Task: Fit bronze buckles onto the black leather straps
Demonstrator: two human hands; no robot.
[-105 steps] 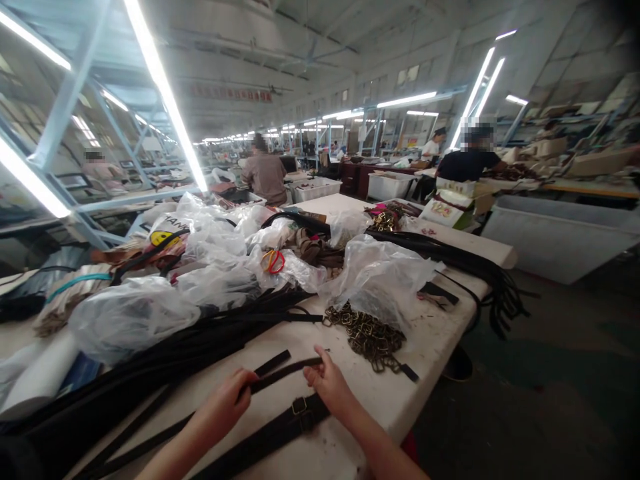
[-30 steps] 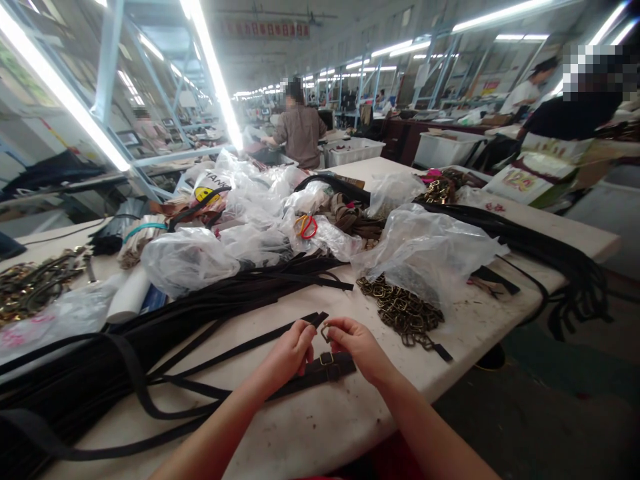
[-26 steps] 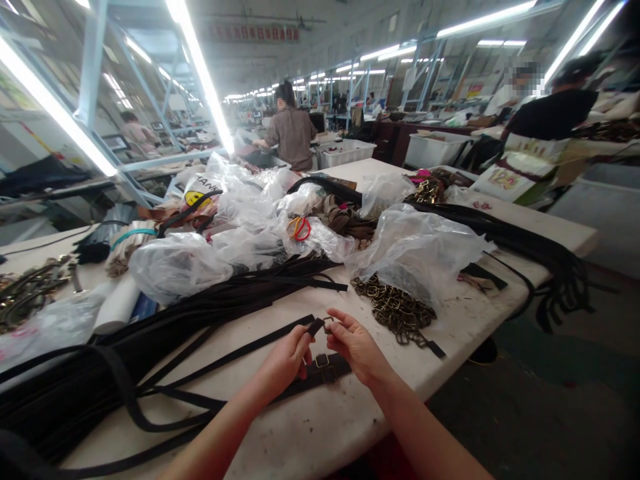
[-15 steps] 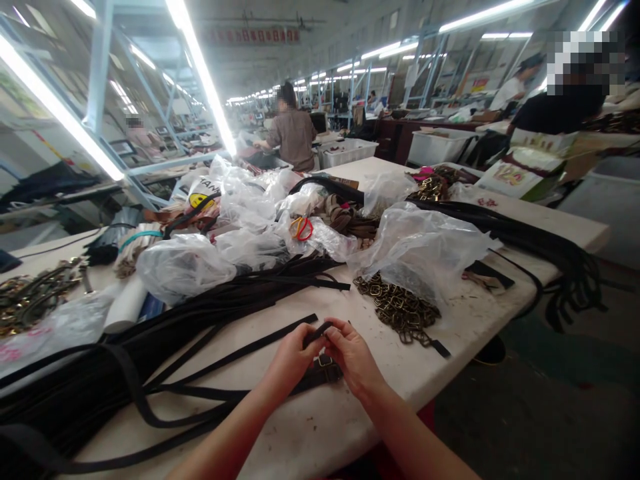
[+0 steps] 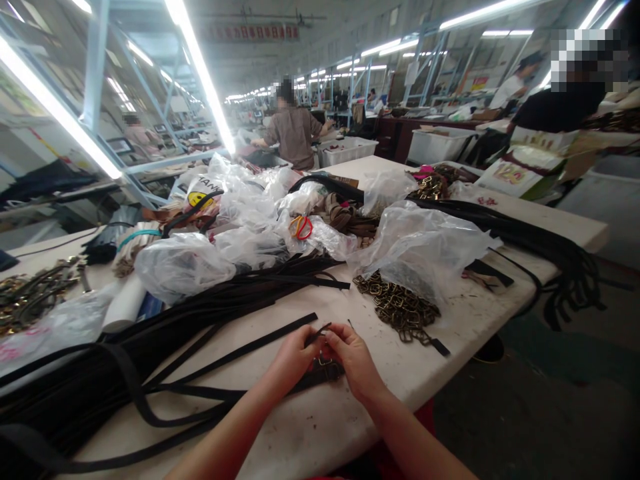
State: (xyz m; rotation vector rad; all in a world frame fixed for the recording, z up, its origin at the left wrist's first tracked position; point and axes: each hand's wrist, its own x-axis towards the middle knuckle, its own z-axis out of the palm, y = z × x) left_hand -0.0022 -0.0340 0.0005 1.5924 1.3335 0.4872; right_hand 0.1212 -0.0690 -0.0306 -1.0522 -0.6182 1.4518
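Note:
Both hands meet near the front edge of the pale table. My left hand (image 5: 299, 348) is closed on the end of a black strap, its thumb and finger pinching it. Against it, my right hand (image 5: 347, 347) pinches the same strap end from the other side. Just below the fingers hangs a metal buckle (image 5: 326, 362) on a black strap (image 5: 316, 379). Another black strap (image 5: 280, 333) lies flat to the left of my left hand. To the right is a heap of brass-coloured buckles (image 5: 400, 307), partly under a clear plastic bag (image 5: 420, 247).
A large bundle of black straps (image 5: 165, 333) covers the table's left side. Farther back are plastic bags (image 5: 185, 263) and scissors with red and orange handles (image 5: 301, 228). More black straps (image 5: 520, 233) overhang the right edge. Several people work beyond the table (image 5: 575, 230).
The strap end between my fingers has turned and now shows as a thinner edge. My hands stay in nearly the same place. A person in the background has raised an arm.

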